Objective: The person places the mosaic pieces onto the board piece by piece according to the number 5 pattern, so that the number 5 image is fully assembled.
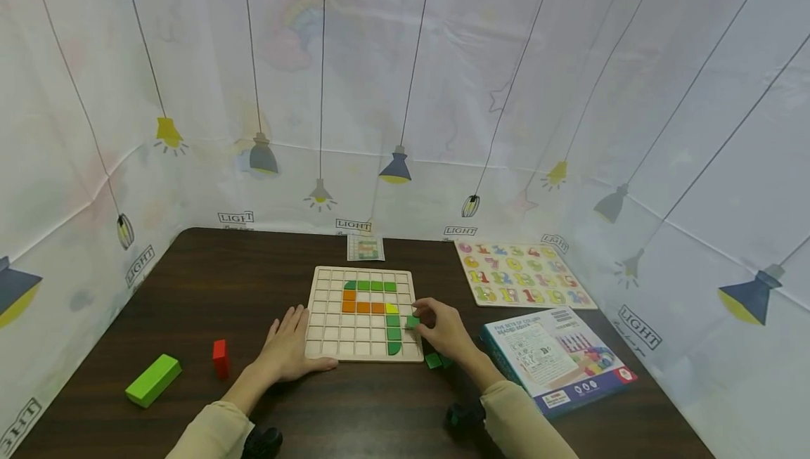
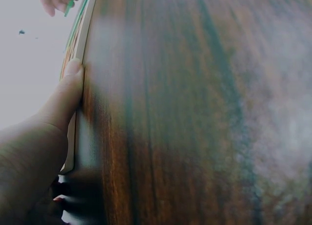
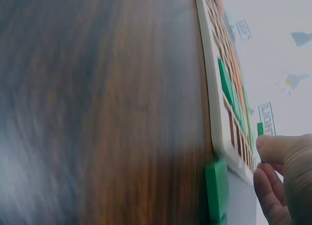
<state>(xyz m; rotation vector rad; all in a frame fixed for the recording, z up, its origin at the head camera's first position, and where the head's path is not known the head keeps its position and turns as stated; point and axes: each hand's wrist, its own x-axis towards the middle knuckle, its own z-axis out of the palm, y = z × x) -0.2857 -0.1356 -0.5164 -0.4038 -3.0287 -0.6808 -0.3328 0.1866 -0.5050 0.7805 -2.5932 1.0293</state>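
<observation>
A wooden grid board (image 1: pixel 318 347) lies on the dark table, carrying green, orange and yellow tiles in a bent figure. My left hand (image 1: pixel 287 350) lies at its left side with fingers straight. In the left wrist view the thumb (image 2: pixel 68 91) touches the board's near edge. Above the board's right edge my right hand (image 1: pixel 446 332) pinches a small green tile (image 1: pixel 412 322) between thumb and fingers. That tile (image 3: pixel 260 129) shows past the thumb tip in the right wrist view. Loose green tiles (image 1: pixel 433 360) lie by the board's near right corner, partly hidden under the right hand.
Behind the board sits a small pattern card (image 1: pixel 365 249). A number puzzle board (image 1: pixel 522 273) and a blue-and-white box (image 1: pixel 560 357) lie to the right. At the left are a light green block (image 1: pixel 153 380) and a red block (image 1: pixel 221 359). A printed curtain surrounds the table.
</observation>
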